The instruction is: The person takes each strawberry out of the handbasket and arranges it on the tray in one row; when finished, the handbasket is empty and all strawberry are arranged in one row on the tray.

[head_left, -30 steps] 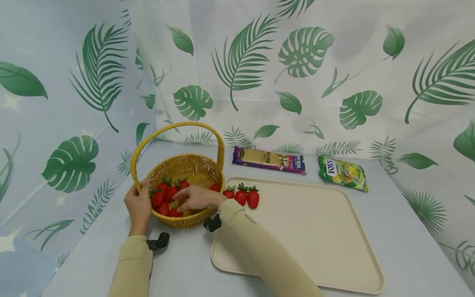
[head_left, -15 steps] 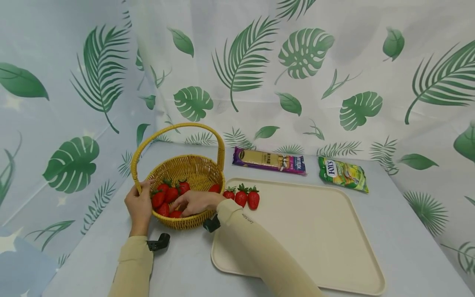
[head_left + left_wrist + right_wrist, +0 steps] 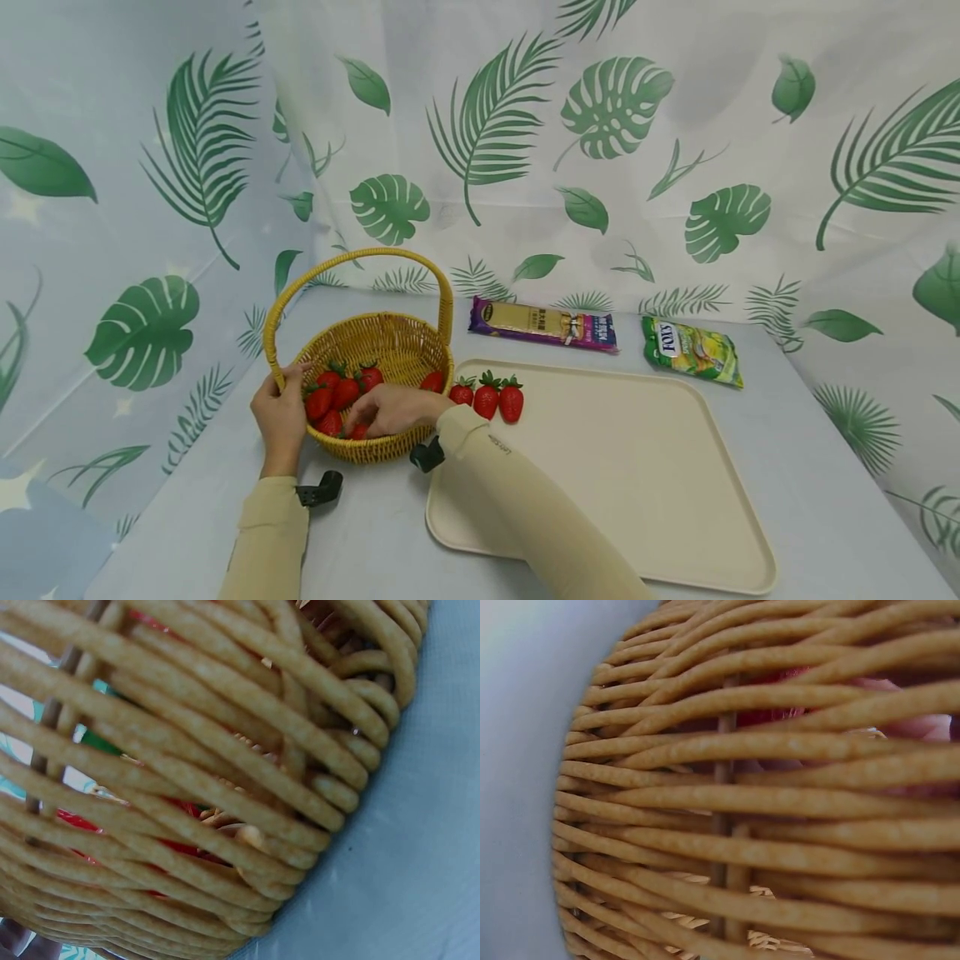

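A yellow wicker basket (image 3: 375,452) with a tall arched handle stands at the left of the table, several red strawberries (image 3: 318,403) inside it. My left hand (image 3: 277,417) grips its left rim by the foot of the handle. Reaching over the front right rim, my right hand (image 3: 401,408) has its fingers curled down round a strawberry (image 3: 359,432) at the front of the basket. Woven basket wall (image 3: 195,757) fills most of the left wrist view. In the right wrist view the weave (image 3: 795,799) largely hides the right hand's fingers, with red showing through gaps.
A beige tray (image 3: 622,467) lies right of the basket, partly under the right forearm. Three strawberries (image 3: 486,400) sit in a row at its upper left corner. Behind it are a purple packet (image 3: 542,323) and a green candy bag (image 3: 692,350).
My right hand has lowered slightly into the basket and its fingers have closed round the front strawberry, which has shifted a little. The left hand stays at the rim.
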The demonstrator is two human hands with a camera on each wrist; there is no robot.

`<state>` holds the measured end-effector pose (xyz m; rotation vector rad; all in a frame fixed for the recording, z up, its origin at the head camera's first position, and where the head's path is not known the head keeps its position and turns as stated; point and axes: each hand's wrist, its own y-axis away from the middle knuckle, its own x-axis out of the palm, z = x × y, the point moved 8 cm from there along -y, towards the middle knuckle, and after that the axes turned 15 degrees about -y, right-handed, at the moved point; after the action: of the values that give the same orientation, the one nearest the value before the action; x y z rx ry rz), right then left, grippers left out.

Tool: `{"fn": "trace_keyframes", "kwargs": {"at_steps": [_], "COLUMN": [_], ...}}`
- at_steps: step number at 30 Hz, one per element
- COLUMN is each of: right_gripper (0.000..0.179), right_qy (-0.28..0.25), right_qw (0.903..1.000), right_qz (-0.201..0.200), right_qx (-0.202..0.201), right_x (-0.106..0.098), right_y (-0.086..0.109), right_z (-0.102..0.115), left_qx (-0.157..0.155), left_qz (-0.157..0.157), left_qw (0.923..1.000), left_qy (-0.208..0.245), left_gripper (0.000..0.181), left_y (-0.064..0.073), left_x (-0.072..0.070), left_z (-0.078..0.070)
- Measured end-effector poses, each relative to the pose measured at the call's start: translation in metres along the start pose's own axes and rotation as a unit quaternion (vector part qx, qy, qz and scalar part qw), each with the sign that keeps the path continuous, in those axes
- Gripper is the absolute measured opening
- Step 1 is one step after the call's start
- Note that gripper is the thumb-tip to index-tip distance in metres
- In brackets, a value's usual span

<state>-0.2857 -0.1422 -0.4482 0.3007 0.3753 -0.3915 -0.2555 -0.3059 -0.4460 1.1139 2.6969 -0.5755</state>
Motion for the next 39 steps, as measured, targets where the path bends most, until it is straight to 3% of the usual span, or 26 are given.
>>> {"fn": "trace_keyframes", "kwargs": {"at_steps": [5, 9, 13, 17, 29, 39], "right_gripper": [0.032, 0.029, 0.028, 0.026, 0.029, 0.027], "right_qy": [0.034, 0.015, -0.037, -0.076, -0.187, -0.163], "right_qw": [0.9985, 0.992, 0.9769, 0.9609, 0.9151, 0.8889], "right_qz": [-0.023, -0.103, -0.185, -0.24, -0.332, -0.412], "right_qx": [-0.036, -0.073, -0.1, -0.114, -0.13, -0.116], "right_x": [-0.003, -0.015, -0.027, -0.035, -0.053, -0.064], "right_y": [0.004, 0.014, 0.031, 0.05, 0.114, 0.174], "right_z": [0.007, 0.013, 0.017, 0.014, -0.011, 0.0], "left_qx": [-0.003, -0.001, 0.0, -0.004, -0.01, -0.007], "left_qz": [-0.001, -0.004, -0.006, -0.007, -0.009, -0.004], "left_qw": [1.0, 1.0, 0.9999, 0.9999, 0.9998, 0.9998], "left_qy": [-0.001, -0.005, -0.01, -0.013, -0.016, -0.019], "left_gripper": [0.034, 0.034, 0.034, 0.035, 0.035, 0.037], "left_y": [-0.001, -0.002, -0.002, -0.002, 0.0, 0.0], "left_x": [0.001, 0.001, 0.001, 0.0, -0.001, -0.001], "left_z": [0.002, 0.002, 0.002, 0.003, 0.003, 0.002]}}
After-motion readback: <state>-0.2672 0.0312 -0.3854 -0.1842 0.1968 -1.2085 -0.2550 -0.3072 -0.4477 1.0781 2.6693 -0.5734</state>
